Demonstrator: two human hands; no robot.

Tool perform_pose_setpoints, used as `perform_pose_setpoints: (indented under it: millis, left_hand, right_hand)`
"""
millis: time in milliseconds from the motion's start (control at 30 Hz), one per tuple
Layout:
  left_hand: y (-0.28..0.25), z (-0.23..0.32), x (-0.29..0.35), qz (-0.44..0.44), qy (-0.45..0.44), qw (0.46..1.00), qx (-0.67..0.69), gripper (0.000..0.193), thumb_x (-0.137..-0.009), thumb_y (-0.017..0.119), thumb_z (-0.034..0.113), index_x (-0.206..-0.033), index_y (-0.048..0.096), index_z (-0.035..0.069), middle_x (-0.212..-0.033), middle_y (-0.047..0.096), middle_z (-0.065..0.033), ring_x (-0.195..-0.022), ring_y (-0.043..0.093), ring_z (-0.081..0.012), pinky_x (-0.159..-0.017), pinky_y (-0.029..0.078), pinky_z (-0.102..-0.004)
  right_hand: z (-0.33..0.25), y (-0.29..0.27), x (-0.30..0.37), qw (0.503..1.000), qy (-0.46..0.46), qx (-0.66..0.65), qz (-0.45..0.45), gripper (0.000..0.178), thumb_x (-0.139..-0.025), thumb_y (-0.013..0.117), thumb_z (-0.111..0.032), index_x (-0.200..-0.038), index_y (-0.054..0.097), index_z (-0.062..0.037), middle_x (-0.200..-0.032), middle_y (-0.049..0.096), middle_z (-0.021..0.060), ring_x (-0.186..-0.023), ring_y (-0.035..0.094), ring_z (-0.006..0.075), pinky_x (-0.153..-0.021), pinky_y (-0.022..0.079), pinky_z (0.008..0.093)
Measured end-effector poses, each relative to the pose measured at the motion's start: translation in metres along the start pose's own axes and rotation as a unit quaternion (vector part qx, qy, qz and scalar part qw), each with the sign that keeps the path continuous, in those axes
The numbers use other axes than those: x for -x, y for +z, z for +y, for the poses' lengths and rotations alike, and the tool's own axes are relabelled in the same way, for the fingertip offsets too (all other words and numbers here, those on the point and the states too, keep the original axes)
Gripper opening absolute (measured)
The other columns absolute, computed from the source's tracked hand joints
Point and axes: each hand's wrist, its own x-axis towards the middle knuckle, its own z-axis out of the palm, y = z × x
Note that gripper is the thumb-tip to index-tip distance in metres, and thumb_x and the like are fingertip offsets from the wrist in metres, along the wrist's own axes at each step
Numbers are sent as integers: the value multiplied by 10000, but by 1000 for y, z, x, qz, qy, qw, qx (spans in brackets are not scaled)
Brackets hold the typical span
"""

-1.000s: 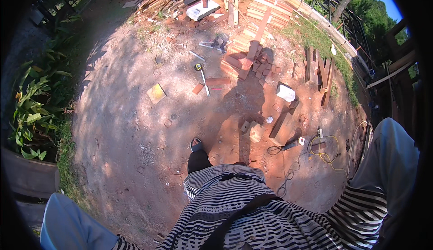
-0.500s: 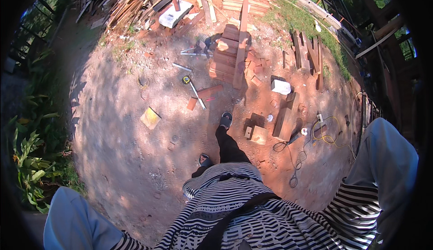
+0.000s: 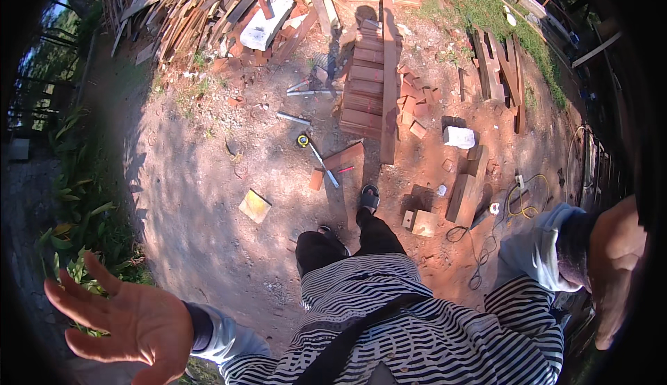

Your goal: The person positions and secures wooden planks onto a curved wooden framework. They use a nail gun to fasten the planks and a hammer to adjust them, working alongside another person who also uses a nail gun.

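Both arms are held out to my sides, away from the things on the ground. My left hand point(image 3: 135, 322) is open at the lower left, palm showing and fingers spread, holding nothing. At the right rim my right hand point(image 3: 617, 267) is partly cut off by the dark edge. Its visible fingers stretch downward, and I see nothing held. Ahead of my feet lie a yellow-and-black tape measure point(image 3: 303, 140), a thin pale metal strip point(image 3: 324, 165) and a short reddish board point(image 3: 344, 155). A long plank point(image 3: 388, 72) rests along a stack of short boards point(image 3: 361, 97).
Scrap timber point(image 3: 194, 10) is heaped at the far left. To the right are a thick wooden beam point(image 3: 467, 187), a white block point(image 3: 459, 137), a wooden block point(image 3: 424, 224) and a yellow cable point(image 3: 529, 211). A yellowish square piece point(image 3: 255, 206) lies left of my feet. Plants point(image 3: 76, 211) border the left.
Both hands have come into view as my arms spread outward. My feet are now closer together, and the scene has shifted slightly right in view.
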Motion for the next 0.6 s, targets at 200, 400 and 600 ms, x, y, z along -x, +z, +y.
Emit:
perform_pose_setpoints:
  millis: [200, 400, 600]
  left_hand:
    - [-30, -180, 208, -342, -530, 772, -82, 531, -942, 491, 428, -1254, 528, -1, -1307, 518, -153, -1214, 486, -262, -971, 417, -392]
    - [-159, -295, 356, -685, -364, 604, -184, 502, -849, 602, 346, -1253, 521, 60, -1278, 503, -208, -1218, 427, -389, -1009, 357, -475]
    - [-154, -428, 344, -787, -309, 509, -164, 559, -830, 612, 368, -1292, 474, 87, -1318, 477, -184, -1253, 396, -372, -1008, 350, -485]
  right_hand:
    - [115, 65, 241, 757, 630, 74, 159, 456, -995, 400, -322, -1241, 514, 45, -1095, 611, 117, -951, 591, 207, -770, 493, 338]
    - [21, 188, 466, 502, 809, 132, -274, 409, -905, 506, -219, -1235, 473, 20, -1133, 580, 269, -1050, 557, 424, -905, 441, 473]
    - [2, 318, 547, 337, 911, 162, -174, 547, -893, 514, -253, -1343, 350, 11, -1248, 468, 287, -1064, 523, 460, -923, 431, 487]
